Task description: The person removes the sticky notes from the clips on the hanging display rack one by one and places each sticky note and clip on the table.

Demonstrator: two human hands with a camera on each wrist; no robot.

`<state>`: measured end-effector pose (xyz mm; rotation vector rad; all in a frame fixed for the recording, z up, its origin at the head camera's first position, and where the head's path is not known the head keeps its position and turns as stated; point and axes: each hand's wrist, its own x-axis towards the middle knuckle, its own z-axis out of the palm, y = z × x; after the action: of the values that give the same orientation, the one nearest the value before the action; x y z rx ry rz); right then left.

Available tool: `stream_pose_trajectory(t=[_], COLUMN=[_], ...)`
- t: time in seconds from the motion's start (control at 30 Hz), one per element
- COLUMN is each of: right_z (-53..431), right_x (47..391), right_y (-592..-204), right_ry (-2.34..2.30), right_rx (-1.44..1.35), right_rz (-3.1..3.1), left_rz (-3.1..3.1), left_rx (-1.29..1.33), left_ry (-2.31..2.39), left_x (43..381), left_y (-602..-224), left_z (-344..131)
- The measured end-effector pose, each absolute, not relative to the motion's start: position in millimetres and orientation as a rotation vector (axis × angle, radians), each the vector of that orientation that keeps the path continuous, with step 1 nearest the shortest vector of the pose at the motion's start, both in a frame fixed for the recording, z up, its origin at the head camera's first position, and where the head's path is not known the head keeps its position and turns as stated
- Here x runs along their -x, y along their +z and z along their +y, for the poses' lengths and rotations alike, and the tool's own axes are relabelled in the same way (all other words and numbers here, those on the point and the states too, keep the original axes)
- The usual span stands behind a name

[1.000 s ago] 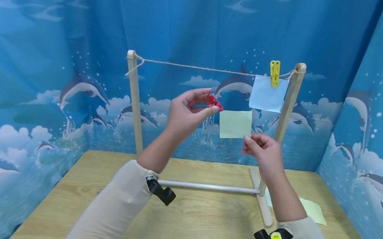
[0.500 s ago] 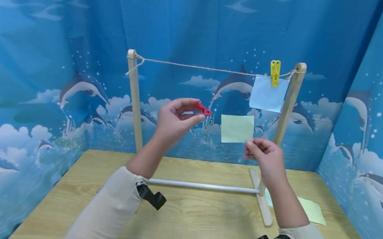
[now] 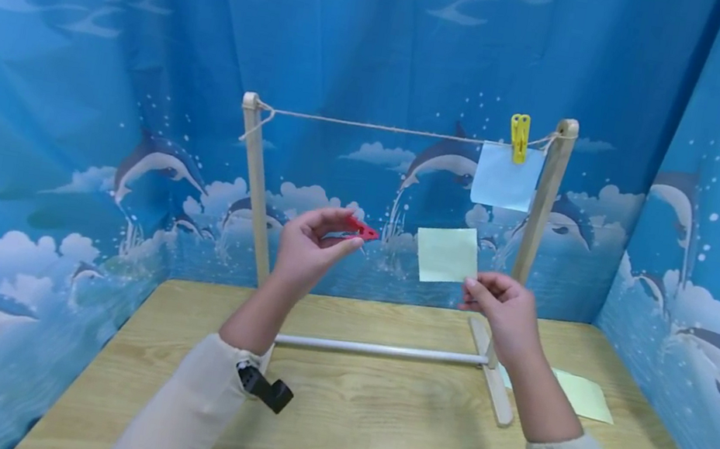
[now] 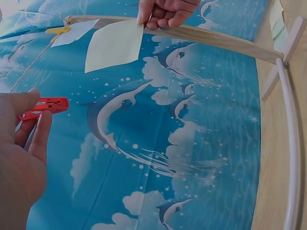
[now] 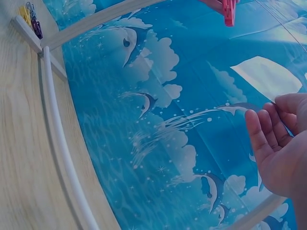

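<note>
Red clothespin (image 3: 364, 231) was pinched in the left hand (image 3: 311, 246) | green paper (image 3: 447, 255), just left of the right hand (image 3: 505, 313), was pinched at its corner | hands apart, string (image 3: 375, 127) above both | judged risk: paper seemed apt to bend or slip, only one corner being held

I see a red clothespin (image 3: 363, 230) jutting from the pinch of the left hand (image 3: 310, 249) toward a slightly tilted square of pale green paper (image 3: 446, 255), spreading up and leftward from the right hand (image 3: 503, 312), which grips its lower corner.
</note>
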<state>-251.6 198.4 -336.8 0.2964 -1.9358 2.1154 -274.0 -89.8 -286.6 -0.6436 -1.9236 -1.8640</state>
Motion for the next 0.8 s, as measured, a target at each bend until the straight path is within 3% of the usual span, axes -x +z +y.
stream_pose_trajectory(t=[0.8], right_z=[219], right_x=[229], right_y=[-361], right_ry=[2.156], right_rx=[-0.246], right_rz=[-1.856], left_rz=[-1.964], left_rx=[0.527], left_ry=[-1.989], left_x=[253], left_y=[-323], left_z=[-126])
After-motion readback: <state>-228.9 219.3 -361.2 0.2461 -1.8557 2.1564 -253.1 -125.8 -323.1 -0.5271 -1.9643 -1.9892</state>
